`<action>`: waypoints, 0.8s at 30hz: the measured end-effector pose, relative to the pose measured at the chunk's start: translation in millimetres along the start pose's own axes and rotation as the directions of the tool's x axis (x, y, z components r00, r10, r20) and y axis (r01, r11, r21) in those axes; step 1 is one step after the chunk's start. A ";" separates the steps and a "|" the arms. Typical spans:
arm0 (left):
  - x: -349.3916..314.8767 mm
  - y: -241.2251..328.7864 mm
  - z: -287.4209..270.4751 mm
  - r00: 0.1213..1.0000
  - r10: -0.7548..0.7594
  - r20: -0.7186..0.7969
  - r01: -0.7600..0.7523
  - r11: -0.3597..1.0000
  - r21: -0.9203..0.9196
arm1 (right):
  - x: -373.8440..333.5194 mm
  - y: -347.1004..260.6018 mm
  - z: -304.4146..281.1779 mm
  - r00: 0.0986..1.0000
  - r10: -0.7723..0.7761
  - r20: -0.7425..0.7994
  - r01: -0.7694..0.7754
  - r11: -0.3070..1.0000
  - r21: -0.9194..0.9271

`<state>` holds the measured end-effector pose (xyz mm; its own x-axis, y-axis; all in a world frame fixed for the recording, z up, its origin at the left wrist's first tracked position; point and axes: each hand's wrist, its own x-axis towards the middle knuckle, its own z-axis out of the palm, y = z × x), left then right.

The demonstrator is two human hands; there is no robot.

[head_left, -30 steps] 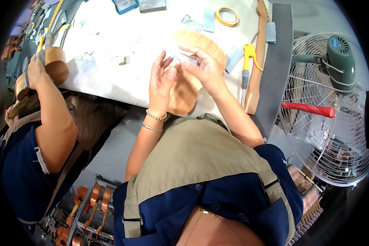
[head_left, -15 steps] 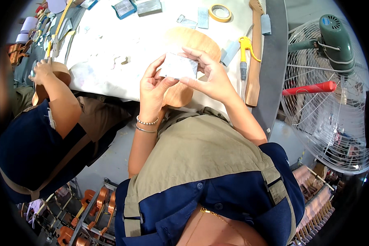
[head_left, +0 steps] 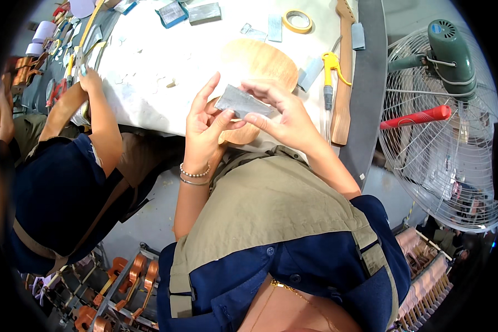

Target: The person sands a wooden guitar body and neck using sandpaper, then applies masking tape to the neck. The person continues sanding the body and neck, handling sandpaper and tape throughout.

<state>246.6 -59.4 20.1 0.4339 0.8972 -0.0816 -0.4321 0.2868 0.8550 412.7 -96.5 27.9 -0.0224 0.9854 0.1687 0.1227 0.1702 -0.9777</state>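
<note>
A small grey piece of sandpaper (head_left: 242,103) is held up between my two hands, its grey face tilted toward me. My left hand (head_left: 203,123) pinches its left end with the thumb, the index finger raised. At the other end, my right hand (head_left: 282,113) grips it between thumb and fingers. Just beneath lies a pale wooden instrument body (head_left: 260,60) with a rounded, waisted outline, at the table's near edge. My hands and the sandpaper cover its middle.
Right of the body lie a yellow air blow gun (head_left: 330,74) and a wooden neck (head_left: 343,94). Tape (head_left: 297,21) and sanding blocks (head_left: 205,14) sit farther back. A caged fan (head_left: 442,138) stands at right. A co-worker's arm (head_left: 102,119) reaches over the table at left.
The sandpaper has turned in my hands from its pale face to its grey face and looks narrower. At left, the co-worker's hands have moved farther up the table.
</note>
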 end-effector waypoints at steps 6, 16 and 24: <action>-3.3 -4.1 -12.6 0.996 0.082 0.042 -0.086 0.990 0.111 | -2.6 1.0 -0.3 0.993 0.115 -0.007 -0.112 0.976 0.187; -7.5 -12.7 -37.7 0.951 0.163 0.264 -0.200 0.972 0.119 | -0.7 -3.1 -14.2 0.924 0.344 0.166 -0.382 0.822 0.421; -5.8 -1.9 -27.0 0.939 0.205 0.277 -0.299 0.883 0.361 | -5.8 -21.5 -5.6 0.975 0.201 -0.093 -0.189 0.974 0.122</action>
<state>223.6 -56.1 5.1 0.5377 0.8081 0.2405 -0.2260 -0.1367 0.9645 415.8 -105.8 48.7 0.0955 0.9952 -0.0199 0.0031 -0.0203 -0.9998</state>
